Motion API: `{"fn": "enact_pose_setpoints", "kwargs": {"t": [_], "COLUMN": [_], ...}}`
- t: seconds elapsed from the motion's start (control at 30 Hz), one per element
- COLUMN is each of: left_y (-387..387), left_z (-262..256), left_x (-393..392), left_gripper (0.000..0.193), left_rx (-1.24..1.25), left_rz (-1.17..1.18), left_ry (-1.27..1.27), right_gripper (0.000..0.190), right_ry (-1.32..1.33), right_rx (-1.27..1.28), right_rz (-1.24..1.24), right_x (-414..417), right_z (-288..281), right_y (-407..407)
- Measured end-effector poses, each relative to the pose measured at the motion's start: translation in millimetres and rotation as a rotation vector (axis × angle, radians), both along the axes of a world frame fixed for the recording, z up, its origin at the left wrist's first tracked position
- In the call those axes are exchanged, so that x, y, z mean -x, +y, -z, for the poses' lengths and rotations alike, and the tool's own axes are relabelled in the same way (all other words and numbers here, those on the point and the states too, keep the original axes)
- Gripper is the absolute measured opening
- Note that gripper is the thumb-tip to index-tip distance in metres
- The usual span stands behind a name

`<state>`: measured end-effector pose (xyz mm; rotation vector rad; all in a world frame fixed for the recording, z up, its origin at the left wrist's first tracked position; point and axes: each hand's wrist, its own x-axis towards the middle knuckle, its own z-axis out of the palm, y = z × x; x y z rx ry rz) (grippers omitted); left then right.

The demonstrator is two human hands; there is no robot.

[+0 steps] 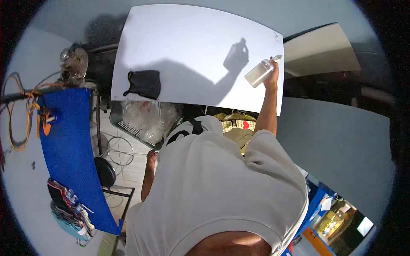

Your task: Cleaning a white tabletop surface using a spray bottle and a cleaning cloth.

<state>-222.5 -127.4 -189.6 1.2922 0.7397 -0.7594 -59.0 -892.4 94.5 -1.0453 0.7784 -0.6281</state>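
My right hand (272, 73) is shut around the neck of a clear plastic bottle (258, 74) with a pale nozzle or cap and whitish contents, tilted above the right end of a white board (192, 41). A shadow of hand and bottle falls on the board. A small black fabric piece (144, 84), perhaps a pouch, lies at the board's left front. My left hand (151, 156) hangs low at my left side, beside a dark plastic crate; whether it touches the crate rim or holds anything is not clear.
The dark crate (131, 129) under the board's front edge holds clear plastic bags. To the left stand a blue-covered table (70, 153), a black round stool seat (105, 172) and a pile of folded cloths (70, 211). A grey panel (333, 137) lies at the right.
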Motion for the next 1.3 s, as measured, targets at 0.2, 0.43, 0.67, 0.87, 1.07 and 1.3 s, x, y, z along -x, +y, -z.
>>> {"fn": "enact_pose_setpoints", "kwargs": {"t": [0.2,0.43,0.67,0.87,1.07,1.3], "left_y": [-39,-90,-78,-71,-106,-138], "left_z": [-28,-80,-79,-92,-136,-163], "left_x": [-132,-207,-129,-56,-66,-102], "left_gripper": [0.036,0.044,0.032,0.043,0.058,0.041], "left_rx": [-0.093,-0.265,-0.258,-0.330,-0.405,-0.471], "left_rz": [0.105,0.146,0.212,-0.016,0.020,-0.075], "left_ry": [-0.083,-0.164,-0.159,0.185,0.246,-0.005], "right_gripper": [0.039,0.040,0.036,0.030,0.030,0.042], "right_ry": [-0.020,0.024,0.125,0.147,0.117,0.250], "right_rx": [-0.016,0.064,-0.002,0.102,0.072,0.230], "right_rz": [0.017,0.164,0.062,-0.114,-0.427,-0.771], "right_x": [1,-37,-100,-168,-266,-358], "right_z": [21,27,35,49,60,55], "right_y": [-70,-100,-105,-46,59,183]}}
